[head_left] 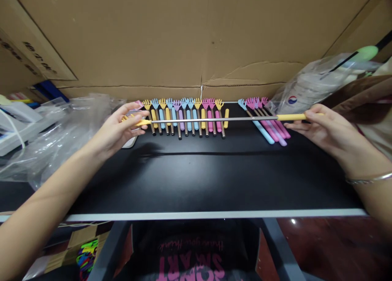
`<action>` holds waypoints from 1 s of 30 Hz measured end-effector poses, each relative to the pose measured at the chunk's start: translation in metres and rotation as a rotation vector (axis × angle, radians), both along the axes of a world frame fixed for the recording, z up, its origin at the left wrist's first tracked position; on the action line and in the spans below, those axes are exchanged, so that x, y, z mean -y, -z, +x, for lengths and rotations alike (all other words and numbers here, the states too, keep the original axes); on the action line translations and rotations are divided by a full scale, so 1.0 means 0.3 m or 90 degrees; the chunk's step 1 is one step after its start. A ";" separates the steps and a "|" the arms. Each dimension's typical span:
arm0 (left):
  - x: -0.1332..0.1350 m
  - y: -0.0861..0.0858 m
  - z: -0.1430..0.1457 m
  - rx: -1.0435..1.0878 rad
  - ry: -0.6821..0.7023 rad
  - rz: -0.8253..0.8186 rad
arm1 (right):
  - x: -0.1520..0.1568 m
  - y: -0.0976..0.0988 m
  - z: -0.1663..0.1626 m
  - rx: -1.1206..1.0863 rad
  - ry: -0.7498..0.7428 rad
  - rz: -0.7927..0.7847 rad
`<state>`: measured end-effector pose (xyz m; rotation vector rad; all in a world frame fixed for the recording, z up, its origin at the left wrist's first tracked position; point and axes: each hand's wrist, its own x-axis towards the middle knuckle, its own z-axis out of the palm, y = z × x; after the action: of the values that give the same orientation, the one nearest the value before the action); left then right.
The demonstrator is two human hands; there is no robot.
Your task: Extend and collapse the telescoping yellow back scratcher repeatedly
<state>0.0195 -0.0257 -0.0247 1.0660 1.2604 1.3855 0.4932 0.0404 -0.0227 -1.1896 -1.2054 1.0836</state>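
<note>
Left hand: half closed, thumb and fingers pinching the yellow claw of the scratcher. Right hand: partly closed, thumb over and fingers curled under the outer end of the yellow handle.

The scratcher is at the centre of the frame, suspended nearly level between the two hands. Its metal rod is extended. It is raised clear of the tabletop; I see its thin shadow below.

Left arm: enters at the lower left of the frame and slopes up to the claw. Right arm: enters at the right edge, wrist ringed by a bracelet, hand directed inward to the left.

Behind the rod, at upper centre, lies a row of scratchers with claws toward the cardboard. To its right, a slanted group has blue, pink and purple handles, near the right hand. A clear bag lies left of the left hand.
</note>
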 end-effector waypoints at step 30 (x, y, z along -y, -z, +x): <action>0.047 0.039 0.056 -0.404 0.277 0.084 | 0.042 -0.001 -0.033 0.290 -0.213 0.067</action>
<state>0.0362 -0.0399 -0.0364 1.8407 1.2672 0.8260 0.4833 0.0279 -0.0224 -1.2169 -1.8430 1.0000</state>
